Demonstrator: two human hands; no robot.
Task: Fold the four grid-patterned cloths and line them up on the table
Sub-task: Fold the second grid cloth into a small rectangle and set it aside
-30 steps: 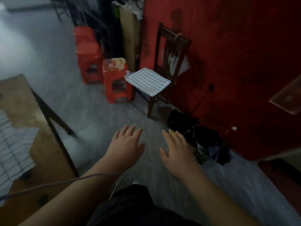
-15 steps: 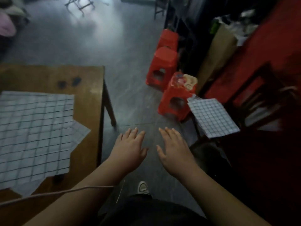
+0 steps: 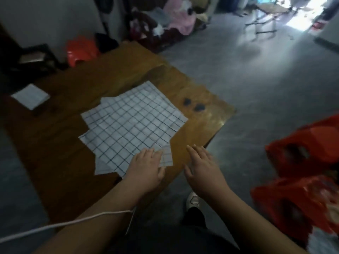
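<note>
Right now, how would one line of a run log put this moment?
stage: reaching for cloths | left hand: open, over near corner of grid cloths | right hand: open, empty | cloths: unfolded, overlapping on table

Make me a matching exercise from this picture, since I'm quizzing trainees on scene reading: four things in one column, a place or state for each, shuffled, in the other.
Things
1. pile of unfolded grid-patterned cloths
2. small folded white cloth
3. left hand
4. right hand

Places or states
A. over the brown wooden table's near edge, off the cloths
B. alone by the table's far left side
C. spread flat mid-table
D. over the pile's near corner

Pairs: 1-C, 2-B, 3-D, 4-A
</note>
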